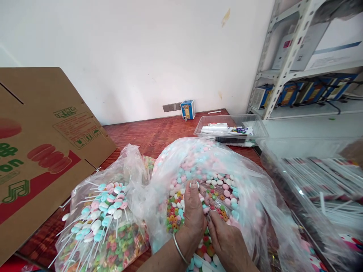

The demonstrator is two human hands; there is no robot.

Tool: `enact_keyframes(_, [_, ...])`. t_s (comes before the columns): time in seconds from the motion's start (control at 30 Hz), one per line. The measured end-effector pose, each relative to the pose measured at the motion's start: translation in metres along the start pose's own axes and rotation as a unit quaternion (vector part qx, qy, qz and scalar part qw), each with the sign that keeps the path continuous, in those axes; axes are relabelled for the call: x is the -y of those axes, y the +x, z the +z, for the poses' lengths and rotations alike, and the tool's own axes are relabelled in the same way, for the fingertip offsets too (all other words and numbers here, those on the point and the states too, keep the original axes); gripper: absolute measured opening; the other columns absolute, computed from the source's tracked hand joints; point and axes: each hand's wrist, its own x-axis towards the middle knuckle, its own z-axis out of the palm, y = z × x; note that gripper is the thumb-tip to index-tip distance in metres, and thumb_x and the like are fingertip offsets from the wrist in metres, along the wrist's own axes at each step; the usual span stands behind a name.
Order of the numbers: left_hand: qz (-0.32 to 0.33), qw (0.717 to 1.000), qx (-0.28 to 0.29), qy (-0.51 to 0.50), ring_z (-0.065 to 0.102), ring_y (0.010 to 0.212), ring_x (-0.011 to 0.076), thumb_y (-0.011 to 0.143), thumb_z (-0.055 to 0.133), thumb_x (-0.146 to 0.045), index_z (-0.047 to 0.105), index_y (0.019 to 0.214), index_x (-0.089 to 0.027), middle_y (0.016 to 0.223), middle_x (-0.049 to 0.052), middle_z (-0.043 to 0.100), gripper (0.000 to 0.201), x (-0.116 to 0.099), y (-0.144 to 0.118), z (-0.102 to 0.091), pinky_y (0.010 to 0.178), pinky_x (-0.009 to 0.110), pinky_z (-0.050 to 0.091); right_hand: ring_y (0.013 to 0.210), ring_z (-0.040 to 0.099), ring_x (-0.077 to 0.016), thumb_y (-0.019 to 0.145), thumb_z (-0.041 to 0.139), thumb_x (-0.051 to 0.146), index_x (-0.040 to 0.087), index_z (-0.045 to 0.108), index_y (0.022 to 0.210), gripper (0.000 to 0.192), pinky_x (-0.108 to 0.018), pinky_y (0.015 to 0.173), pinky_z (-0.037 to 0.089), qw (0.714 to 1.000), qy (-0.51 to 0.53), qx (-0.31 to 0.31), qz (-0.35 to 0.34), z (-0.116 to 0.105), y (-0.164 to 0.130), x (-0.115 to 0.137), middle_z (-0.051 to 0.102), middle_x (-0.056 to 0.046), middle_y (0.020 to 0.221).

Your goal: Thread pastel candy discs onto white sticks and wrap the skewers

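Big clear candy bag lies open mid-table, full of pastel disc candies & small coloured ring candies. Both hands are inside its mouth. Left hand, w/ silver bangle at wrist, fingers pressed together & curled down into the candy; whether they pinch a piece can't tell. Right hand just beside it, touching, fingers bent down into the pile, tips hidden.

Left of that, touching, a smaller bag w/ assembled candy sticks over ring candies. Cardboard box crowds far left edge. Right: clear tub of white sticks, near the bag. Behind: clear tray, then bare red-brown table to the wall; metal shelf at right.
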Motion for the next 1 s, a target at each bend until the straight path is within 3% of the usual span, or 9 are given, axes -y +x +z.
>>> enact_keyframes(0.1, [-0.026, 0.994, -0.076, -0.070, 0.050, 0.060, 0.0161, 0.085, 0.048, -0.064, 0.052, 0.095, -0.024, 0.072, 0.002, 0.054, 0.041, -0.001, -0.004, 0.000, 0.059, 0.031, 0.044, 0.038, 0.061, -0.0175, 0.103, 0.023, 0.028, 0.022, 0.052, 0.088, 0.033, -0.027, 0.040, 0.031, 1.000, -0.016, -0.020, -0.008, 0.008, -0.002, -0.002, 0.060, 0.003, 0.050])
enact_keyframes(0.17, [-0.031, 0.992, -0.086, -0.086, 0.052, 0.063, 0.0159, 0.083, 0.054, -0.063, 0.052, 0.094, -0.024, 0.074, 0.002, 0.055, 0.040, -0.001, -0.006, 0.001, 0.061, 0.030, 0.045, 0.037, 0.061, -0.0170, 0.103, 0.023, 0.028, 0.021, 0.051, 0.086, 0.034, -0.027, 0.040, 0.030, 0.999, -0.027, -0.019, -0.013, 0.010, -0.003, -0.003, 0.059, 0.003, 0.049])
enact_keyframes(0.3, [-0.033, 0.991, -0.048, -0.116, 0.046, 0.053, 0.0124, 0.083, 0.053, -0.065, 0.048, 0.083, -0.024, 0.063, -0.003, 0.048, 0.042, -0.006, -0.011, 0.005, 0.055, 0.027, 0.043, 0.035, 0.059, -0.0160, 0.104, 0.023, 0.027, 0.020, 0.051, 0.083, 0.036, -0.027, 0.037, 0.030, 0.999, -0.028, -0.037, -0.025, 0.007, -0.002, -0.001, 0.056, 0.003, 0.045])
enact_keyframes(0.5, [-0.042, 0.987, -0.052, -0.144, 0.046, 0.049, 0.0100, 0.083, 0.054, -0.064, 0.049, 0.075, -0.021, 0.059, -0.003, 0.049, 0.045, -0.014, -0.017, 0.005, 0.044, 0.021, 0.036, 0.040, 0.062, -0.0145, 0.104, 0.025, 0.025, 0.019, 0.052, 0.087, 0.032, -0.024, 0.040, 0.035, 0.999, 0.002, -0.012, -0.053, -0.003, 0.004, 0.000, 0.059, 0.003, 0.051])
enact_keyframes(0.67, [-0.016, 0.972, -0.065, -0.224, 0.047, 0.045, 0.0076, 0.078, 0.055, -0.070, 0.053, 0.091, -0.020, 0.067, -0.002, 0.057, 0.051, -0.027, -0.007, -0.001, 0.038, 0.017, 0.030, 0.041, 0.061, -0.0145, 0.103, 0.025, 0.026, 0.018, 0.055, 0.095, 0.033, -0.024, 0.042, 0.037, 0.997, 0.014, -0.052, -0.051, -0.002, 0.004, -0.003, 0.062, 0.002, 0.057])
enact_keyframes(0.77, [-0.024, 0.973, -0.063, -0.219, 0.046, 0.043, 0.0064, 0.078, 0.060, -0.065, 0.051, 0.094, -0.021, 0.068, -0.004, 0.055, 0.048, -0.032, -0.005, 0.001, 0.037, 0.016, 0.028, 0.044, 0.062, -0.0143, 0.103, 0.028, 0.025, 0.018, 0.056, 0.096, 0.030, -0.023, 0.044, 0.038, 0.998, 0.024, -0.028, -0.055, -0.003, 0.002, -0.002, 0.062, 0.002, 0.058])
enact_keyframes(0.83, [-0.018, 0.978, -0.040, -0.202, 0.042, 0.041, 0.0058, 0.080, 0.060, -0.061, 0.048, 0.088, -0.021, 0.062, -0.006, 0.050, 0.043, -0.031, -0.008, 0.004, 0.037, 0.017, 0.028, 0.045, 0.062, -0.0142, 0.103, 0.029, 0.024, 0.017, 0.056, 0.095, 0.029, -0.022, 0.045, 0.038, 0.998, 0.028, -0.015, -0.058, -0.003, 0.001, -0.002, 0.061, 0.001, 0.057])
enact_keyframes(1.0, [-0.011, 0.985, -0.011, -0.173, 0.038, 0.042, 0.0066, 0.085, 0.056, -0.059, 0.042, 0.077, -0.021, 0.056, -0.007, 0.042, 0.041, -0.016, -0.016, 0.011, 0.040, 0.020, 0.031, 0.038, 0.056, -0.0141, 0.103, 0.028, 0.028, 0.017, 0.058, 0.087, 0.035, -0.024, 0.040, 0.031, 0.996, 0.021, -0.070, -0.048, 0.011, -0.006, -0.005, 0.057, 0.001, 0.051])
